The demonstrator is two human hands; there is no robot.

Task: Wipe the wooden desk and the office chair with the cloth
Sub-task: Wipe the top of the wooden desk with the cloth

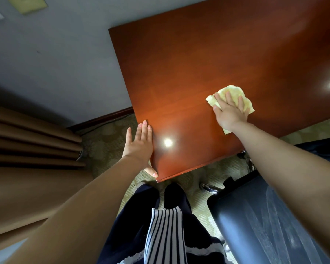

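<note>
I look down over a broad, glossy, reddish-brown wooden worktop (198,63) that fills the upper right of the view. Its near corner points at my feet, and ceiling lights are mirrored in the polish. Below right, near the worktop's front edge, stands the dark office chair (265,216); I judge its turn comes after the desk. At left, brown curtains (27,145) hang against a grey wall, above patterned carpet.

My two hands are well apart. My left hand (139,143) lies flat with straight fingers along the worktop's left edge, close to the near corner. It holds nothing and seems to brace me. My right hand (229,111) is spread palm down, pressing a small, crumpled, pale yellow cloth (234,92) onto the worktop towards its front right. The cloth shows beyond my fingertips and under my wrist.

I judge this to be mid-wipe on the worktop. To do it well, I should press evenly through a flat palm and overlap each pass, working from the far side towards me. I should also cover the edges, the corners and the strip under my left hand
</note>
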